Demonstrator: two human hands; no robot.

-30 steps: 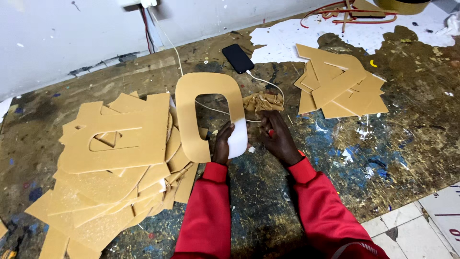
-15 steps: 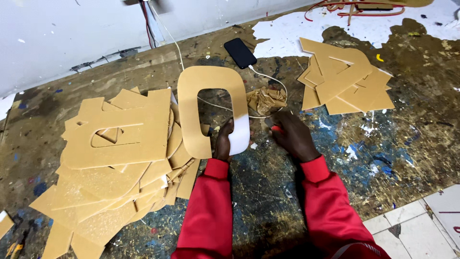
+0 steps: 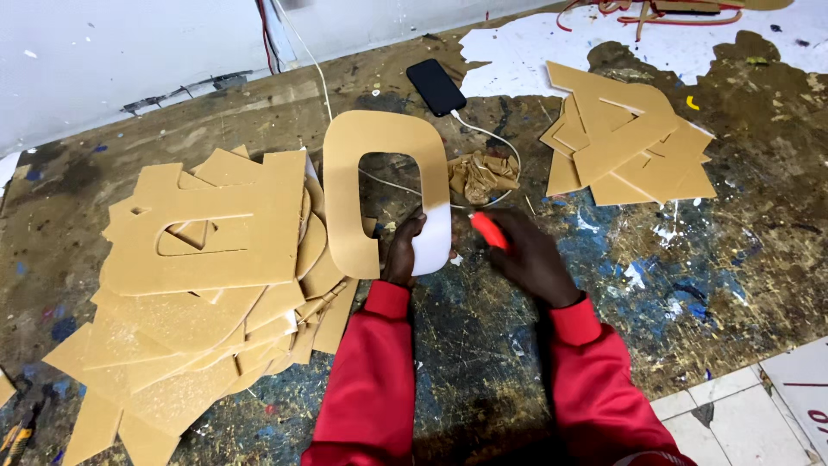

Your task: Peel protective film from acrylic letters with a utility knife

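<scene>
Left hand: clamped on the bottom edge of the O-shaped cutout, thumb on the white patch, fingers tucked under the inner edge.
Right hand: closed around an orange tool; tip points toward the cutout's lower right corner, just beside the white patch. Can't tell what kind of tool.
O-shaped cutout: centre of the workbench, lying flat; tan face, rounded rectangle with a slot through the middle. Lower right corner shows white, the rest is tan.
Left pile: big loose stack of tan cutout pieces, touching the O's left edge. Top piece is a large panel with a shaped hole cut through it.
Right pile: smaller stack of angular tan pieces, well apart from the hands.
Crumpled tan scrap: just right of the O, above the right hand.
Phone: black, face up, behind the O; white cable runs from it past the scrap toward the cutout.
Workbench: paint-splattered, blue and white blotches, dark worn surface.
Sleeves: red, both arms come in from the bottom edge.
Wall: white, along the bench's far edge, wires hanging down it.
</scene>
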